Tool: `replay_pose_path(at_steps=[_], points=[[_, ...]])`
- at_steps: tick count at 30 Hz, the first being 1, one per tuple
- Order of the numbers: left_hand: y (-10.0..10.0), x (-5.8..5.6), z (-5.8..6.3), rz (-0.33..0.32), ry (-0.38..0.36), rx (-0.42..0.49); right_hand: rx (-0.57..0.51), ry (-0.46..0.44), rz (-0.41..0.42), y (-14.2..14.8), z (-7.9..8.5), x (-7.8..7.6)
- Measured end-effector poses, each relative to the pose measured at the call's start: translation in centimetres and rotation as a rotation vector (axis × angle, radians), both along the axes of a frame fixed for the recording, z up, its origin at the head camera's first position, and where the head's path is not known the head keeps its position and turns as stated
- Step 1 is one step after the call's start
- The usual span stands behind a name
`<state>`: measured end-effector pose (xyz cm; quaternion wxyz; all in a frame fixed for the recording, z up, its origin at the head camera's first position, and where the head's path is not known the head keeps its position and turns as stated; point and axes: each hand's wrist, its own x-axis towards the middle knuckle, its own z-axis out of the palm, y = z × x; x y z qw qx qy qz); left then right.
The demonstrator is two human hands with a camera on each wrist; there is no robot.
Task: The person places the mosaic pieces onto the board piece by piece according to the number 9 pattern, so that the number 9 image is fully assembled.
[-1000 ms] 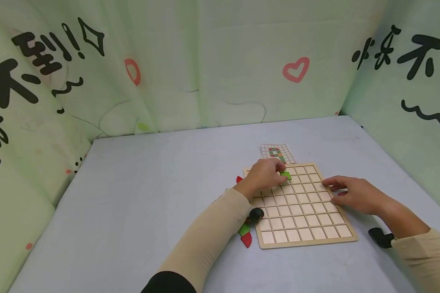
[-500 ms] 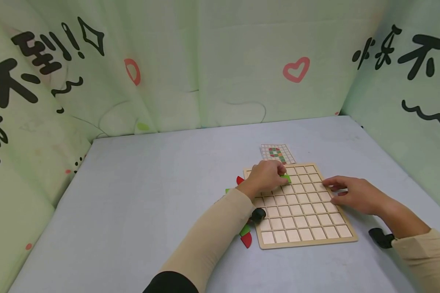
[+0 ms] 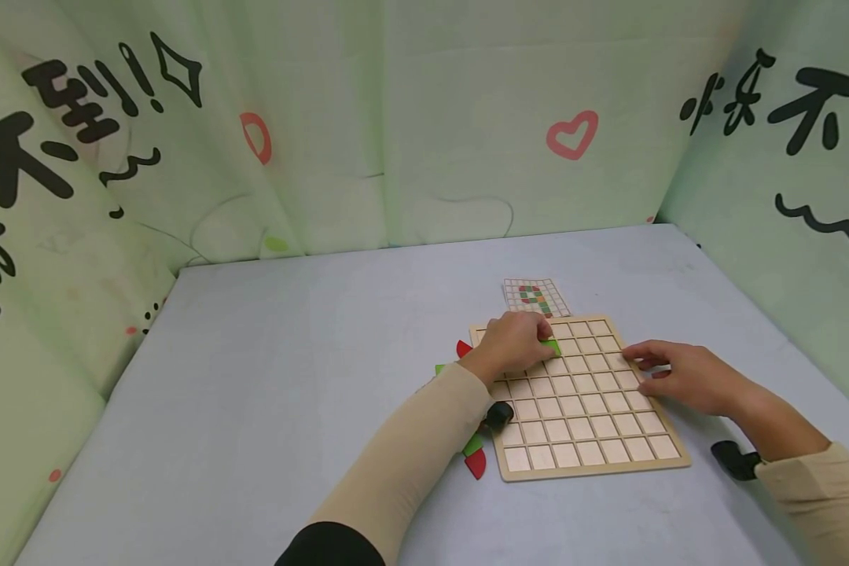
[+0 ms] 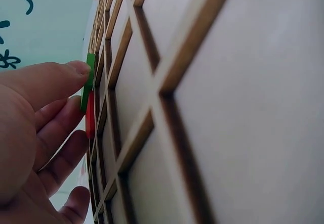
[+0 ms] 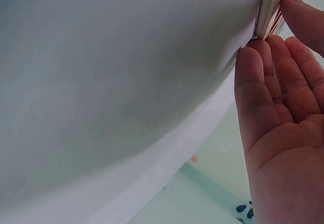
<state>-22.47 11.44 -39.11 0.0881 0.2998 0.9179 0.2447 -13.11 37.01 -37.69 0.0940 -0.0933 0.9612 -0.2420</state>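
Observation:
A wooden grid board (image 3: pixel 580 472) lies on the table, divided into small square cells. Over its upper rows, my left hand (image 3: pixel 512 343) pinches a green square tile (image 4: pixel 89 77) between thumb and fingertips, tilted against the grid in the left wrist view. Just beyond it a red piece (image 4: pixel 90 117) shows at the board's surface, partly hidden by the fingers. My right hand (image 3: pixel 693 379) rests at the board's right edge, its relaxed fingers touching the rim (image 5: pixel 271 6) in the right wrist view.
Behind the board lies a pattern card (image 3: pixel 555 299) with a coloured design on a grid. Along the board's left side are a red rounded piece (image 3: pixel 464 348), a green piece (image 3: pixel 473 445) and another red rounded piece (image 3: pixel 476 464). My left forearm hides part of that side.
My left hand has shifted slightly toward me with the green tile, which now sits lower against the grid. My right hand has stayed at the board's edge.

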Motion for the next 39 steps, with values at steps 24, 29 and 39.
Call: replay_pose_path(at_steps=[24,29,39], points=[[-0.16,0.33,-0.05,0.052,-0.012,0.005,0.001,-0.003,-0.006,0.00,-0.20,-0.21],[-0.13,0.21,0.12,0.044,-0.026,-0.008,0.009,-0.006,-0.010,0.01,-0.19,-0.22],[0.18,0.06,-0.08,0.059,-0.044,-0.011,0.014,-0.003,-0.006,-0.04,-0.10,-0.22]])
